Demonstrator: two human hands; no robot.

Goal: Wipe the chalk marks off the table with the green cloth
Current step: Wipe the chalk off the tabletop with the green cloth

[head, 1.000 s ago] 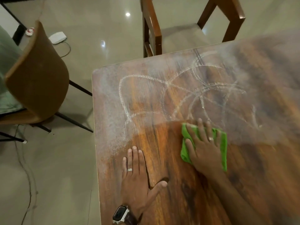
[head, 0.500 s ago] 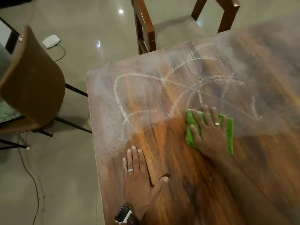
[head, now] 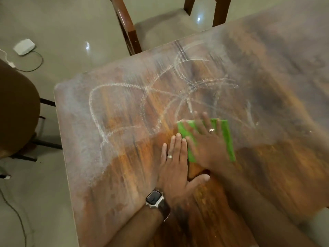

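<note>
White chalk marks [head: 124,107], looping lines and smears, cover the far and left part of the wooden table [head: 276,86]. A folded green cloth [head: 226,138] lies flat at the near edge of the marks. My right hand [head: 206,139] presses on the cloth with spread, straight fingers, a ring on one finger. My left hand [head: 175,168] rests flat on the table just left of the cloth, fingers together, thumb out, with a ring and a wristwatch. The wood nearest me looks darker and free of chalk.
A wooden chair [head: 128,27] with a grey seat stands at the table's far edge. A brown chair [head: 16,107] stands at the left. On the tiled floor lie a small white box [head: 24,46] and cables.
My right hand has slid the cloth farther up into the chalk lines. The view has shifted, so my left hand now lies next to the cloth.
</note>
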